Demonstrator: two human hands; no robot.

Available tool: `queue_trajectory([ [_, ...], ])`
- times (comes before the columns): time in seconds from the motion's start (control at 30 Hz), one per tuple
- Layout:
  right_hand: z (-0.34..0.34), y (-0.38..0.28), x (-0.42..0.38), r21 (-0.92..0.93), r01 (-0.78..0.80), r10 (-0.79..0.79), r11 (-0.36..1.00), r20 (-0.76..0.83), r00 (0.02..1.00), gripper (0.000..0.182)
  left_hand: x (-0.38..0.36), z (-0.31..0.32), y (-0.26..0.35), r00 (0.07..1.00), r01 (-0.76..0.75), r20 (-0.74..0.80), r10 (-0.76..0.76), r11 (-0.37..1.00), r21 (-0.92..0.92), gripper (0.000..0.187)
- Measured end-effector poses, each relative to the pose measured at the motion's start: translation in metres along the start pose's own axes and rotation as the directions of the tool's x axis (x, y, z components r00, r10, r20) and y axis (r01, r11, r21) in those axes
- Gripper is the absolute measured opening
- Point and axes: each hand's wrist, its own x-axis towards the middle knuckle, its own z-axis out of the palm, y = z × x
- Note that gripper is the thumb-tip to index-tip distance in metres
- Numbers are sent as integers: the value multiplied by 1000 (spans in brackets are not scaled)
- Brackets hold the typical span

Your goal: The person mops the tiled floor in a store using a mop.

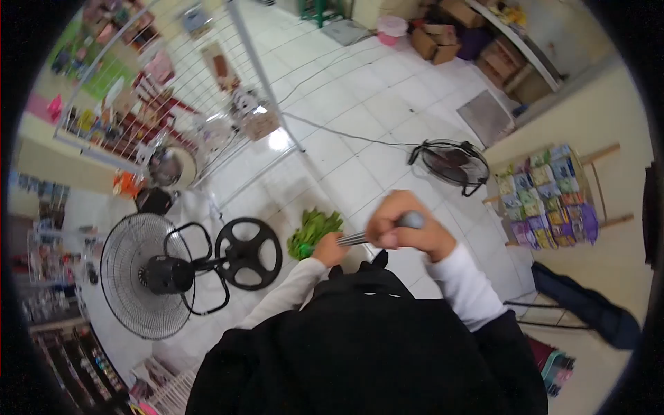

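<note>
A mop with a metal pole (355,239) and a shaggy green head (317,229) slants down in front of me, its head over the white tiles. Near the top end, by the rounded grey cap, my right hand (408,225) is wrapped around the pole. Lower down, close to the green head, my left hand (330,250) is closed on the same pole. Part of the pole is hidden behind my fingers.
A black standing fan (169,274) with a round base (249,254) stands at my left. A floor fan (453,164) and its cable (346,133) lie ahead right. A wire rack (259,62) stands ahead left; a rack of packets (550,200) is at right.
</note>
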Motion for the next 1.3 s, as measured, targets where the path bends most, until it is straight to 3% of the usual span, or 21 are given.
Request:
queue_trajectory([
  [0.03, 4, 9, 2, 5, 54, -54, 999, 11, 998, 38, 9, 9, -43, 989, -150, -5, 150, 988, -21, 27],
  [0.1, 10, 9, 6, -27, 124, -123, 992, 34, 992, 36, 6, 6, -59, 966, -254, -42, 255, 966, 44, 26],
  [0.13, 12, 5, 3, -62, 137, -134, 989, 47, 990, 36, -8, -3, -35, 973, -206, -80, 217, 970, 129, 25],
  [0.23, 12, 10, -24, -74, 194, -196, 978, -23, 980, 35, -9, 2, -7, 988, -149, 74, 139, 976, 159, 17],
  [0.3, -1, 5, -54, -143, 223, -238, 964, -102, 966, 33, 8, 38, -41, 965, -259, 76, 252, 959, 113, 12],
  [0.33, -10, 3, -73, -174, 231, -256, 957, -139, 957, 32, 15, 51, -31, 950, -308, 73, 303, 947, 85, 10],
  [0.37, -20, -3, -94, -126, 136, -160, 983, -203, 966, 33, 17, 68, -22, 922, -387, 32, 386, 915, 111, 10],
  [0.47, -59, -2, -166, 15, -4, 9, 1000, -350, 937, 34, 36, 120, 10, 934, -339, 172, 313, 929, 150, 11],
  [0.5, -72, -8, -188, -9, -16, 11, 1000, -397, 918, 34, 43, 139, 25, 945, -255, 244, 218, 957, 135, 13],
  [0.6, -102, -32, -250, -55, -52, 14, 997, -540, 841, 32, 71, 204, 73, 880, -441, 308, 363, 864, 244, 15],
  [0.77, -147, -80, -322, -165, -10, -104, 986, -666, 738, 20, 124, 301, 158, 750, -597, 446, 489, 791, 136, 21],
  [0.87, -167, -103, -345, -319, -59, -181, 946, -671, 719, 17, 153, 353, 206, 720, -606, 460, 519, 794, 54, 19],
  [0.93, -175, -106, -352, -379, -135, -178, 916, -681, 710, 17, 174, 381, 224, 643, -691, 456, 615, 723, -1, 14],
  [1.0, -183, -101, -357, -491, -220, -190, 843, -654, 732, 18, 201, 413, 227, 657, -637, 501, 563, 770, -29, 14],
  [1.03, -187, -95, -358, -497, -197, -206, 845, -643, 737, 19, 209, 423, 230, 663, -608, 523, 536, 793, -41, 14],
  [1.13, -200, -81, -354, -518, -97, -251, 850, -560, 790, 22, 217, 425, 240, 587, -724, 427, 688, 682, -103, 22],
  [1.27, -206, -82, -346, -478, 41, -262, 878, -406, 876, 27, 198, 421, 228, 685, -683, 207, 698, 715, -152, 24],
  [1.3, -204, -87, -341, -450, 45, -243, 892, -393, 887, 29, 190, 413, 226, 721, -636, 256, 643, 762, -122, 18],
])
